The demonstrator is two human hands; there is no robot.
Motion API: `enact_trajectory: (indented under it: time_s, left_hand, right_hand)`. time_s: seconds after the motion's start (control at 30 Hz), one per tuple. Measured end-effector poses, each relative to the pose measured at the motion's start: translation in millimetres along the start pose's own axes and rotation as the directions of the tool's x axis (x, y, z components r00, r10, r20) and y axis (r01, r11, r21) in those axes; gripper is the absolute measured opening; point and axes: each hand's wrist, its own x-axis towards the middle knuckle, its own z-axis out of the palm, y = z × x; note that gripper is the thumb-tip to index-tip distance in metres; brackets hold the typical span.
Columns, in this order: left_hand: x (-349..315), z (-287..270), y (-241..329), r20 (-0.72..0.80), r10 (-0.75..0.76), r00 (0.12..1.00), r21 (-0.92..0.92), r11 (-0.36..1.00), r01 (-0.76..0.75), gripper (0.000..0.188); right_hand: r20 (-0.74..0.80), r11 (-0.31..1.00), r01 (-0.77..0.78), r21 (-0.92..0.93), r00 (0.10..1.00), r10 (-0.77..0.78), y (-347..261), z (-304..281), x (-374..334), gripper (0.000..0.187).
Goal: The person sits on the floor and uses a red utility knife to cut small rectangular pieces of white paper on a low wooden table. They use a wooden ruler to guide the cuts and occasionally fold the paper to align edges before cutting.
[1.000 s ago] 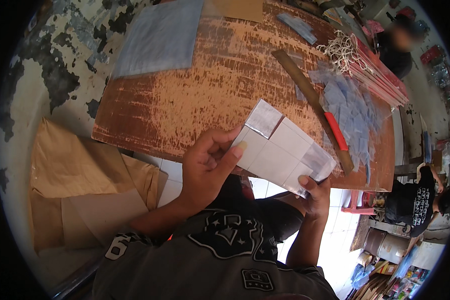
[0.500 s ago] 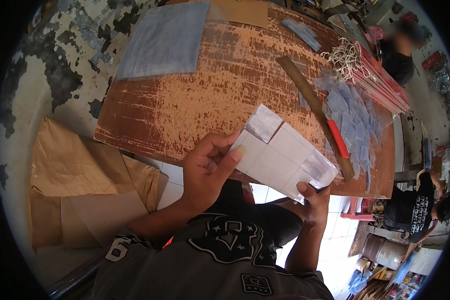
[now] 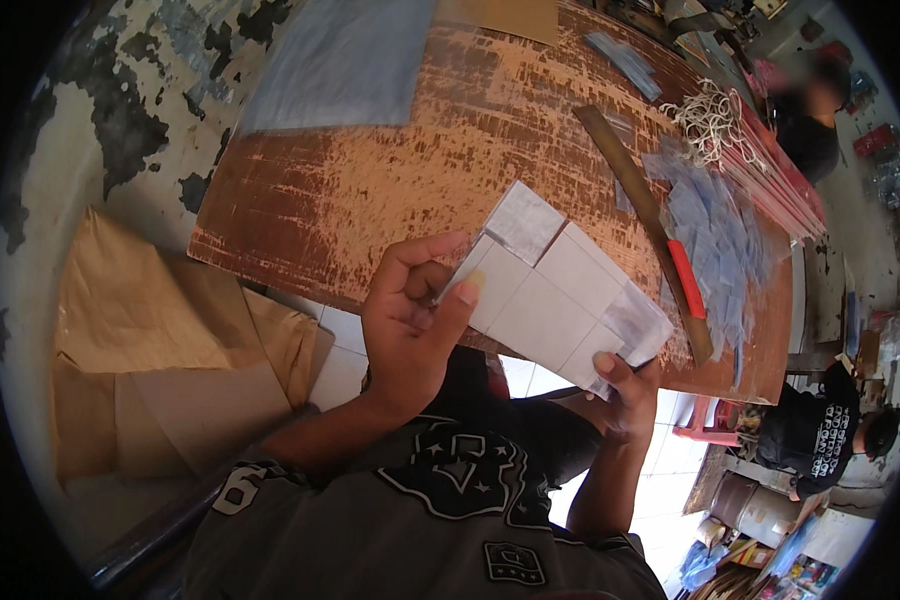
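I hold a pale, rectangular, grid-lined sheet (image 3: 555,295) tilted over the table's near edge. Shiny grey squares show at its upper-left corner and right end; its material is hard to make out. My left hand (image 3: 415,325) is closed on the sheet's left edge, thumb in front and fingers partly behind. My right hand (image 3: 630,395) pinches the lower right corner, its thumb on the face and its other fingers mostly hidden. Right of the sheet, a red-handled cutter (image 3: 685,278) lies against a long brown wooden strip (image 3: 625,180).
The worn brown table (image 3: 370,200) bears a large bluish plastic sheet (image 3: 340,70), a heap of small clear plastic pieces (image 3: 715,240) and pinkish sticks with white string (image 3: 715,130). Brown paper (image 3: 160,310) lies at left. Two people (image 3: 810,425) are at the right.
The held sheet sits slightly farther up and left. My left hand has shifted a little left and down, its grip on the edge similar. The table view has moved slightly.
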Motion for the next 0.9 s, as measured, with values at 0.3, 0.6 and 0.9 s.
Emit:
enact_trajectory:
  time_s: [0.3, 0.6, 0.9]
  left_hand:
    - [-7.9, 11.5, -0.9, 0.006, 0.197, 0.980, -0.080, 0.977, -0.196, 0.027]
    - [-7.5, 13.3, -3.1, -0.013, 0.146, 0.989, -0.094, 0.985, -0.146, 0.022]
    - [-8.9, 13.2, -10.7, 0.000, 0.230, 0.973, -0.132, 0.965, -0.228, 0.018]
  right_hand:
    - [0.038, 0.998, -0.007, 0.065, 0.999, 0.005, 9.2, -5.9, 0.5, 0.093]
    - [0.002, 0.998, 0.051, 0.048, 0.999, -0.051, 11.6, -10.6, -0.9, 0.093]
    - [-0.035, 0.999, 0.040, 0.017, 0.999, -0.040, 4.9, -9.5, -4.7, 0.096]
